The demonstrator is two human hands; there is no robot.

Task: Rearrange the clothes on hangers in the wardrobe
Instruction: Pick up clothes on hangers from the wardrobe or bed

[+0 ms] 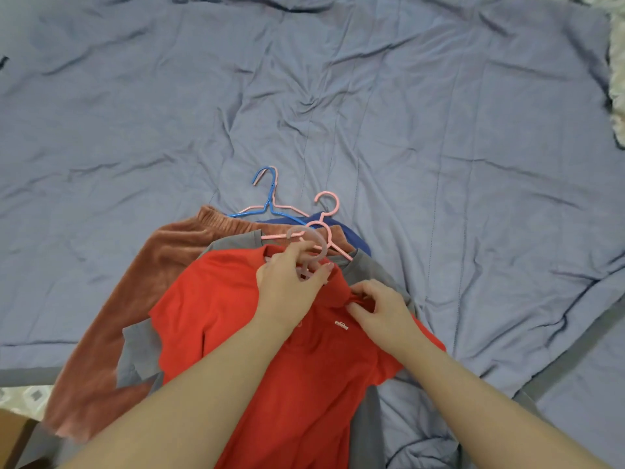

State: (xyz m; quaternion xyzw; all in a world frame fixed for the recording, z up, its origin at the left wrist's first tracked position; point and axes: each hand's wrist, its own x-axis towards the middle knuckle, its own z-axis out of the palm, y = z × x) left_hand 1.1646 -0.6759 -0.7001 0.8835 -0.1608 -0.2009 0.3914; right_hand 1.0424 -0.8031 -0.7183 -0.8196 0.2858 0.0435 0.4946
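Observation:
A red polo shirt (pixel 304 360) lies on top of a pile of clothes on the bed. My left hand (pixel 287 286) grips the neck of a pale pink hanger (pixel 316 243) at the shirt's collar. My right hand (pixel 382 309) pinches the red collar on the right side. Under the red shirt lie a grey shirt (pixel 142 353), a rust-brown velvet garment (pixel 128 299) and a dark blue garment (pixel 351 235). A pink hanger (pixel 329 204) and a blue hanger (pixel 267 198) stick out above the pile.
A wrinkled blue-grey bedsheet (pixel 406 113) covers the bed all around the pile. A patterned pale fabric (pixel 619 79) shows at the right edge. The bed's near edge and a bit of floor (pixel 20 418) appear at the lower left.

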